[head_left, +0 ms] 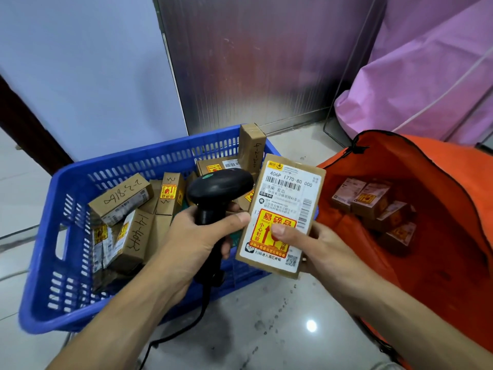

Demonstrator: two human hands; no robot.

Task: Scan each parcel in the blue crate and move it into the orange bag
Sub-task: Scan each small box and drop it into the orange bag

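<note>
Left hand: your left hand (197,236) grips the handle of the black scanner (218,188), with the fingers (226,247) curled around it.
Right hand: your right hand (314,244) holds the parcel (282,209) from below, with the thumb pressed on its yellow sticker.
Parcel: its label faces you. It is just beside the scanner head, between the crate and the bag.
Blue crate: the blue crate (66,188) stands on the floor at your left, with several boxes (122,198) inside.
Orange bag: the orange bag (440,169) is open at your right, with perhaps four small boxes (373,201) inside. The shade makes them hard to count.
</note>
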